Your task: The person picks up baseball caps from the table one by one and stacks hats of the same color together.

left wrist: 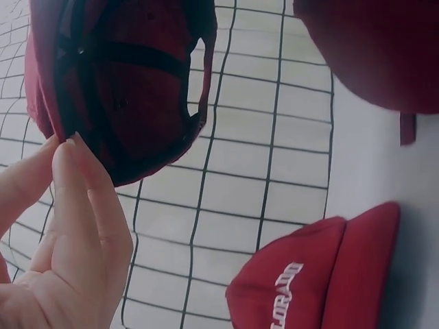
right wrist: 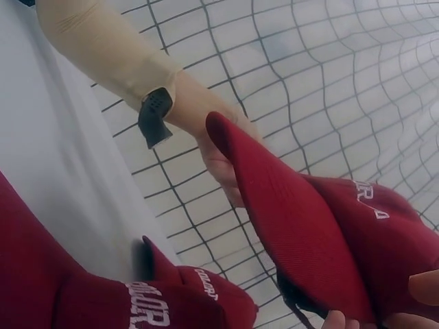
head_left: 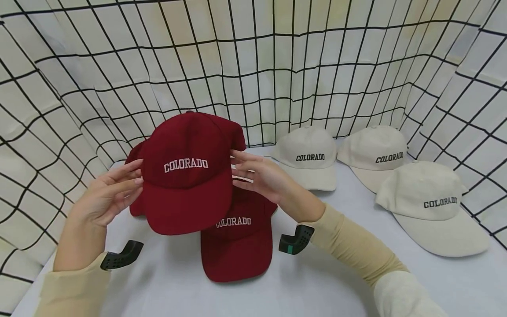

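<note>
**A:** Finger state?

**B:** Left hand (head_left: 104,193): thumb and fingers pinch the near edge of the raised red cap (head_left: 188,180). Right hand (head_left: 261,174): spread fingers and thumb grip the opposite side.

**A:** Cap position?

**B:** Above the table (head_left: 178,277), partly hiding 2 lower red caps (head_left: 239,248); 3 white caps (head_left: 309,154) at right.

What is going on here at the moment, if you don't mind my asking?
A person is holding up a red cap between both hands, the left hand gripping one side and the right hand the other. It is off the white table, with its COLORADO lettering facing the person. Two more red caps sit on the table, partly hidden by the held one in the head view. Three off-white caps rest on the right side, untouched.
</note>
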Available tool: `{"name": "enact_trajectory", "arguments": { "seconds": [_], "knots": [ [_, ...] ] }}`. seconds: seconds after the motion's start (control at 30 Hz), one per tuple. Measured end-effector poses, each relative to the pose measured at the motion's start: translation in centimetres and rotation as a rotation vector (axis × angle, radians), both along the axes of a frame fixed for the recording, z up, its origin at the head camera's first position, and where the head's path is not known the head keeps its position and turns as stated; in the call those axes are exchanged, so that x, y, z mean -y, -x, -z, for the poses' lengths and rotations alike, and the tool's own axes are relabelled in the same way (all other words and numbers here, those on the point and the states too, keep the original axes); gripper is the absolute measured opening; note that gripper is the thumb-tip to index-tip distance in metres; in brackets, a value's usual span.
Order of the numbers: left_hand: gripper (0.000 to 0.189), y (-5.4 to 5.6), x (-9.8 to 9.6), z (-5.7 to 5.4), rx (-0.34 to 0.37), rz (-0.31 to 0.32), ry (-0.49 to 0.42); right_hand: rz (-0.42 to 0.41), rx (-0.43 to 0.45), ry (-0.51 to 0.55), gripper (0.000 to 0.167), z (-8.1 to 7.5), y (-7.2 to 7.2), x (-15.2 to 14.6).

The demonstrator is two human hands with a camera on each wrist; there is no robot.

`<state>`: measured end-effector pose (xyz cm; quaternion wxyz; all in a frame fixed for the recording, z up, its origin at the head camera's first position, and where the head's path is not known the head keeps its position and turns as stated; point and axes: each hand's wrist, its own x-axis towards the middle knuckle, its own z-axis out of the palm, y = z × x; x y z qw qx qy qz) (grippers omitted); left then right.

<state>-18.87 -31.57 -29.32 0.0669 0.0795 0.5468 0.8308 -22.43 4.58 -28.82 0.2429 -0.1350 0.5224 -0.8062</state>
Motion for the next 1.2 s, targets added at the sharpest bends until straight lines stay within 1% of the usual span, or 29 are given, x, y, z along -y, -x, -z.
{"name": "enact_trajectory", "arguments": {
  "seconds": [0.1,0.17,0.27,0.37,0.5,0.67,0.93,1.2],
  "knots": [
    [0.043,0.1,-0.6,0.1,0.004,0.006,-0.009,0.007,0.003,0.001,0.057,-0.1,0.2,-0.4],
    [0.043,0.2,-1.0,0.2,-0.002,0.016,-0.037,0.011,0.007,0.006,0.057,-0.1,0.3,-0.7],
    [0.041,0.4,-1.7,0.4,0.003,0.027,-0.119,0.016,0.007,0.016,0.058,-0.2,0.5,-1.0],
    [0.038,0.7,-2.2,0.7,0.033,0.021,-0.214,0.021,0.012,0.022,0.058,-0.2,0.7,-1.3],
    [0.037,0.9,-2.7,1.1,0.081,0.007,-0.275,0.025,0.018,0.014,0.058,-0.1,0.9,-1.6],
    [0.036,1.2,-3.4,1.3,0.110,0.003,-0.269,0.043,0.016,-0.004,0.057,0.2,1.2,-2.1],
    [0.033,1.5,-5.1,1.7,0.153,-0.007,-0.267,0.086,0.042,0.000,0.056,1.2,2.1,-3.0],
    [0.034,1.8,-6.0,1.8,0.183,-0.006,-0.237,0.161,0.060,-0.015,0.056,1.9,2.2,-3.2]
  ]
}}
